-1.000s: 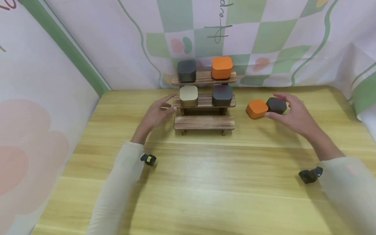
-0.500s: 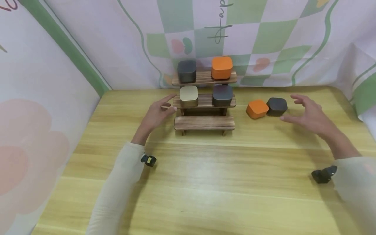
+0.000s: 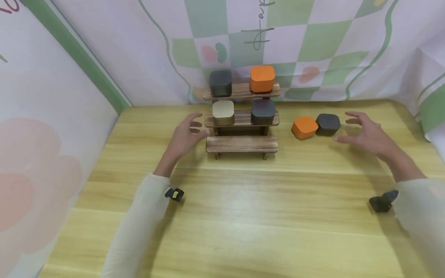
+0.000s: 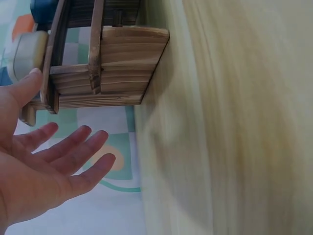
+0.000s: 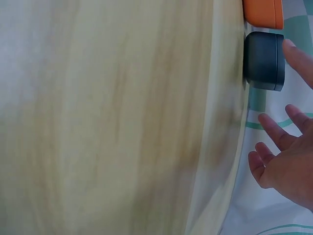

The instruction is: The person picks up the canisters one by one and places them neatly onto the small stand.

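Note:
My left hand (image 3: 184,135), fingers spread and holding nothing, hovers at the left end of a three-step wooden stand (image 3: 241,144). Its thumb points at the cream tin (image 3: 223,111) on the middle step; a dark tin (image 3: 263,111) shares that step. On the top step sit another dark tin (image 3: 220,83) and an orange tin (image 3: 262,78). To the right of the stand, an orange tin (image 3: 304,127) and a black tin (image 3: 328,124) lie side by side on the table. My right hand (image 3: 370,135) is just right of the black tin (image 5: 264,61), fingers apart, holding nothing.
The light wooden table (image 3: 222,216) reaches back to a hanging cloth (image 3: 323,50) with green checks, close behind the stand. A white panel with a green stripe (image 3: 80,58) borders the table on the left.
My right hand has drawn away to the right from the black tin, which stays beside the orange one. My left hand has shifted very slightly, its fingers now a little back from the stand.

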`<state>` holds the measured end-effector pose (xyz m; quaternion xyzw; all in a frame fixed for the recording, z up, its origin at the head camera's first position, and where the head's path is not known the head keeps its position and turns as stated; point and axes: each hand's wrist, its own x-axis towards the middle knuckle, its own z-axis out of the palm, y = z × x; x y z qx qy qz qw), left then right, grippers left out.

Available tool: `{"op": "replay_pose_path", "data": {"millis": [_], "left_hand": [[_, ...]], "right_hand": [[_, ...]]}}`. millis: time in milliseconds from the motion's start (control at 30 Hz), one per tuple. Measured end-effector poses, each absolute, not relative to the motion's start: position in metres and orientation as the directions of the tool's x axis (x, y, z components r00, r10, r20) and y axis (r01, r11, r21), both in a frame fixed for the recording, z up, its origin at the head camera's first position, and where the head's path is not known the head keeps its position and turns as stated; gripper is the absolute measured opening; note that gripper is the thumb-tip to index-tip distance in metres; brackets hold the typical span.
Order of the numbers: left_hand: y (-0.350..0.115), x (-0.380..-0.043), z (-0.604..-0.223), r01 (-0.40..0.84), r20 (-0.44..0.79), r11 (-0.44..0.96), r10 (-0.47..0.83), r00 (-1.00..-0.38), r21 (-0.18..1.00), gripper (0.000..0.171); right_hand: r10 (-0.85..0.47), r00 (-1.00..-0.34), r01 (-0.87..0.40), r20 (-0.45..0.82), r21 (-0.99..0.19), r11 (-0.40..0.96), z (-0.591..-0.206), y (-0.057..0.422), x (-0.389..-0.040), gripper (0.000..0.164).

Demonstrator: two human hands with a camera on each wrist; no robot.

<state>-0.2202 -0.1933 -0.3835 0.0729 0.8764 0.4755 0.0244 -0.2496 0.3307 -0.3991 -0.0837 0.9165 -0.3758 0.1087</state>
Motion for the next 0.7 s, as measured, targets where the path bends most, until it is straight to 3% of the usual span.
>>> {"op": "replay_pose_path", "data": {"millis": [367,700], "left_hand": [[-0.198,-0.201,-0.39,0.067,-0.051,0.55,0.196,-0.979,0.832,0.073],[-0.196,-0.197,-0.401,0.085,-0.09,0.583,0.265,-0.96,0.808,0.062]], "right_hand": [[-0.238,-0.959,-0.046,-0.153,-0.746,0.665,-0.407,0.335,-0.259,0.097],[-0.265,-0.947,-0.048,-0.181,-0.735,0.676,-0.41,0.34,-0.268,0.099]]}}
